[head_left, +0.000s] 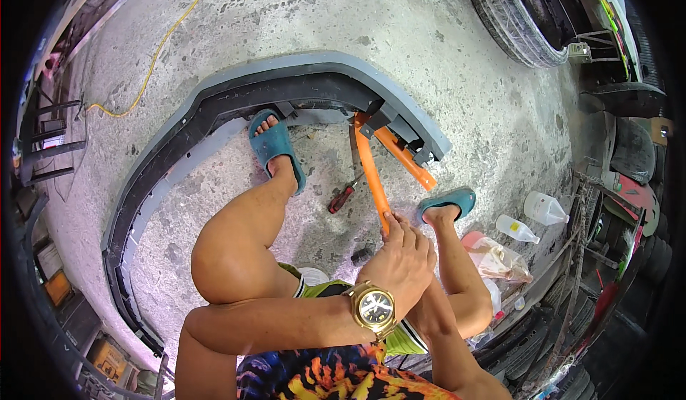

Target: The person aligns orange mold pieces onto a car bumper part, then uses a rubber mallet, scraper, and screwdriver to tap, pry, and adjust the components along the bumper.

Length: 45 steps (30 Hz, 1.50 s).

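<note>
My left hand (401, 256), with a gold watch on its wrist, is closed round the near end of an orange pipe (370, 171). My right hand (427, 307) lies beneath the left one, and its fingers are hidden. From my hands the pipe runs forward to a long, curved grey and black car bumper piece (236, 89) on the floor. A second orange length (409, 163) angles out from under the bumper's right end. A red-handled screwdriver (343, 197) lies on the concrete, left of the pipe.
My sandalled feet flank the pipe, the left sandal (275, 150) touching the bumper's inner side. White plastic bottles (547, 208) and a plastic bag (498, 256) lie at the right. A wrapped tyre (511, 21) is at the far right, a yellow cord (153, 64) at the far left.
</note>
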Tool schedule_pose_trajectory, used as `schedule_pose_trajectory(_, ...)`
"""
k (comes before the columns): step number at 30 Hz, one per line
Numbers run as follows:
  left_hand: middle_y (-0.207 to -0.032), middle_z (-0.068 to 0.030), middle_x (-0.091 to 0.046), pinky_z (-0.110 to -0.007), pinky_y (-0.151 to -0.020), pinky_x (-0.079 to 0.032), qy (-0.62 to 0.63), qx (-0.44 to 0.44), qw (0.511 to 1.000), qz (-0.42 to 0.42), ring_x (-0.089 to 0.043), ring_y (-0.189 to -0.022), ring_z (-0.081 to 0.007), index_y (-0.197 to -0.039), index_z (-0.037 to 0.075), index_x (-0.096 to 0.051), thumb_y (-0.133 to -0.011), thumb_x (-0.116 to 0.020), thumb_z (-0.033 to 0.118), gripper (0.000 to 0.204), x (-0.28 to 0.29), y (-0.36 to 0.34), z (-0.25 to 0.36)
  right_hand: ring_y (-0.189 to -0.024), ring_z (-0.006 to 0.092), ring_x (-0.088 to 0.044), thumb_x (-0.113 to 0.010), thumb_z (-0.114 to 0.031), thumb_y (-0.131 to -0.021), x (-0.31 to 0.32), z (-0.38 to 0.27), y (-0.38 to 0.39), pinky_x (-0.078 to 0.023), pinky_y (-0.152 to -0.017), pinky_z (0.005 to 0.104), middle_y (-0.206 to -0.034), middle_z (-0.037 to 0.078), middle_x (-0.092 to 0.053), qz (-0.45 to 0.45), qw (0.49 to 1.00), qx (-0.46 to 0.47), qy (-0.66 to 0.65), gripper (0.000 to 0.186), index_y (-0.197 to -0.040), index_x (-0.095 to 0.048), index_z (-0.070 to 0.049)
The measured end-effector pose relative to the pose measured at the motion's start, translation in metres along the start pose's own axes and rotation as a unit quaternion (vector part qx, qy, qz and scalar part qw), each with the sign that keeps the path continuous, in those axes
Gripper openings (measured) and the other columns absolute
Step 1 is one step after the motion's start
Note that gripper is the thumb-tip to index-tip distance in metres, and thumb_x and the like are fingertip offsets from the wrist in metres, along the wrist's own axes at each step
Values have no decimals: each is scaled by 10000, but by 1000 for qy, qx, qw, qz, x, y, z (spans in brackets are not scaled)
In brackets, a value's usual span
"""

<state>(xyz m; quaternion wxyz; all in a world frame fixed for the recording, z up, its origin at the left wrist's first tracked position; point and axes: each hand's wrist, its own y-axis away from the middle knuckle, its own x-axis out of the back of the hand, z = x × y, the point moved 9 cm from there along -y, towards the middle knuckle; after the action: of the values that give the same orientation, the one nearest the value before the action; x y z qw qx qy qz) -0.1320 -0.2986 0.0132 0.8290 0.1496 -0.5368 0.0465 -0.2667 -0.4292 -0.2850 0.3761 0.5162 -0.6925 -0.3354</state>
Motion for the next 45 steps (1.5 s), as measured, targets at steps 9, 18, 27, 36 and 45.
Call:
schedule_pose_trajectory(9, -1024, -147, -584, -354, -878, -389, -36, 39, 999, 10, -549, -951, -244, -1223, -56, -451, -814, -510, 177, 475, -16, -6, -11, -612, 130, -533, -536, -161, -871, 13, -3, -10, -438, -512, 263, -735, 57, -557, 9, 1000, 26, 1, 176, -929, -534, 5)
schedule_pose_trajectory(18, -1043, -151, -591, -339, -852, -400, -34, 51, 998, 4, -561, -948, -245, -1169, -37, -504, -818, -504, 167, 406, -26, -8, -13, -550, 130, -533, -520, -159, -878, 13, -6, -20, -434, -464, 266, -679, 53, -554, 15, 999, 52, 3, 160, -887, -545, -1)
schedule_pose_trajectory(27, -895, -128, -627, -395, -731, -484, 32, -23, 989, -141, -626, -865, -276, -900, 59, -622, -792, -529, 139, 164, -121, -34, -11, -465, 187, -551, -454, -172, -893, -4, 11, -19, -447, -400, 308, -637, 115, -573, -40, 997, 67, 10, 194, -920, -529, 5)
schedule_pose_trajectory(36, -1352, -149, -400, -430, -1063, -251, -15, -118, 991, 65, -345, -1289, -282, -1375, 66, -308, -761, -537, 22, 656, -242, -132, -36, -539, 209, -607, -541, -135, -874, 5, -3, -32, -477, -444, 326, -680, 116, -599, -78, 988, 49, -120, 188, -934, -544, 43)
schedule_pose_trajectory(45, -1126, -113, -521, -444, -939, -348, 98, -73, 992, -14, -486, -1094, -269, -1060, 80, -526, -806, -490, 62, 258, -306, -177, -44, -710, 198, -540, -536, -58, -873, 10, -43, 131, -431, -658, 302, -767, 105, -563, 202, 944, 243, 96, 75, -860, -544, 16)
